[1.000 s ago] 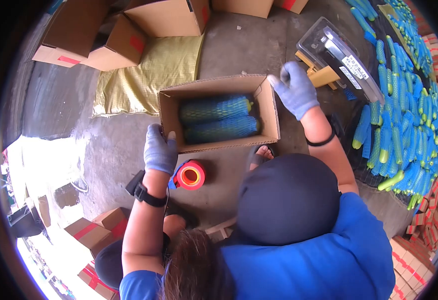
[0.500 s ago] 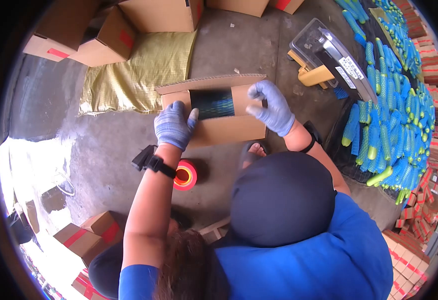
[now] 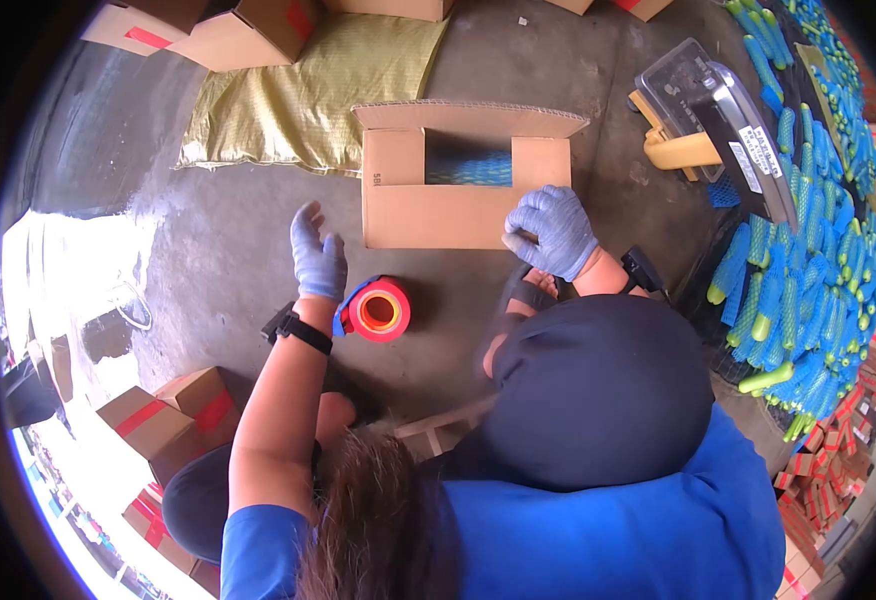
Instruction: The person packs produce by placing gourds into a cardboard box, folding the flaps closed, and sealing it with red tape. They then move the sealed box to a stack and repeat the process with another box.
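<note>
A cardboard box (image 3: 458, 218) stands on the floor before me, its far flap raised and the other flaps folded in, leaving a gap in the middle. Through that gap blue netted things (image 3: 478, 171) show inside. My left hand (image 3: 319, 256), in a grey-blue glove, is raised left of the box, fingers apart and holding nothing. My right hand (image 3: 554, 232), gloved likewise, is at the box's near right corner, its fingers loosely curled with a gap to the thumb. Below and right of my left hand lies a red tape roll (image 3: 399, 310) with a blue part at its left side.
To the right is a weighing scale (image 3: 758, 150) with a yellow part, beside heaped long green vegetables in blue nets (image 3: 788, 290). A yellow woven sheet (image 3: 288, 115) and open boxes (image 3: 243, 40) lie beyond. Taped boxes (image 3: 163, 420) stand at lower left.
My left hand has come off the box's left flaps and moved left and down. My right hand has dropped toward the near right corner, its fingers more curled. The view has shifted.
</note>
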The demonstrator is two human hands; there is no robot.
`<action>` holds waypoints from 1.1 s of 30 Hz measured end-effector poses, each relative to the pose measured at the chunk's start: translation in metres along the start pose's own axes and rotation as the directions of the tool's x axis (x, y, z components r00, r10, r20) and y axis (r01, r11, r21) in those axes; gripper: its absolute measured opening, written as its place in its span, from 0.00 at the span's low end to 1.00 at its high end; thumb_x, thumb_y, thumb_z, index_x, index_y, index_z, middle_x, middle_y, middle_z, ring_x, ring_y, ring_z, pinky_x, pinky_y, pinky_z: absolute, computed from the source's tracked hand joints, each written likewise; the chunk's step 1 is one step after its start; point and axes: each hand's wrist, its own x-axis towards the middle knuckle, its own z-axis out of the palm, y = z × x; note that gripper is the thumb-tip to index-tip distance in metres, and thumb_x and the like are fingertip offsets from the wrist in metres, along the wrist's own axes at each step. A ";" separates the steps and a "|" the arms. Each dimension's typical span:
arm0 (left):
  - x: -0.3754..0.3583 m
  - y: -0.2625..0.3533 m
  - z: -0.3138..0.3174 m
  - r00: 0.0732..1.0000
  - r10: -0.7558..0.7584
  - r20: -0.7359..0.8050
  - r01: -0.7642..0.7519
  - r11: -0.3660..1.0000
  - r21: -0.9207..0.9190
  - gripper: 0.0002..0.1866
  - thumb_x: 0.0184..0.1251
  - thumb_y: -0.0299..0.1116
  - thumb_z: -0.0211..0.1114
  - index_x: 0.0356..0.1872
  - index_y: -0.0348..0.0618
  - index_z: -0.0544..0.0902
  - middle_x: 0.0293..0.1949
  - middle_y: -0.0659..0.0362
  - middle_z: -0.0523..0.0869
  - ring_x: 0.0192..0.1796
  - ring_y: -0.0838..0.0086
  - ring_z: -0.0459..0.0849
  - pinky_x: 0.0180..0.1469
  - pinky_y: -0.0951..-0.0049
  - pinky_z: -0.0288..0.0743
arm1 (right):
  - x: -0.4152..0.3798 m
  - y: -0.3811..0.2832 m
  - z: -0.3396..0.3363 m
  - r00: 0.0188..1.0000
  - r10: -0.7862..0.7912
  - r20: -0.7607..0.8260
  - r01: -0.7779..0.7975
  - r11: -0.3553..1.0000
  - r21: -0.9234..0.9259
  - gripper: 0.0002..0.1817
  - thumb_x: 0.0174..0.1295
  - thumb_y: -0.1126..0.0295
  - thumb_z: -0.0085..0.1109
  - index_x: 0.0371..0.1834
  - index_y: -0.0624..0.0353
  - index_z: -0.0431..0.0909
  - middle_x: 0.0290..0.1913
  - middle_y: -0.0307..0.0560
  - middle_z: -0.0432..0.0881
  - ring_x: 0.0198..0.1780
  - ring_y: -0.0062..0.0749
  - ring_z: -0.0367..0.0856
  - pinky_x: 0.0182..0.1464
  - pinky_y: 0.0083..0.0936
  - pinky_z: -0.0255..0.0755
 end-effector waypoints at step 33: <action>0.014 0.080 0.052 0.760 0.526 0.383 -0.637 0.721 0.274 0.28 0.66 0.20 0.61 0.67 0.55 0.81 0.71 0.53 0.77 0.76 0.42 0.67 0.78 0.51 0.64 | 0.061 -0.132 0.198 0.536 0.207 0.818 0.165 0.925 -0.343 0.17 0.56 0.64 0.69 0.51 0.50 0.87 0.47 0.50 0.88 0.51 0.48 0.88 0.55 0.40 0.81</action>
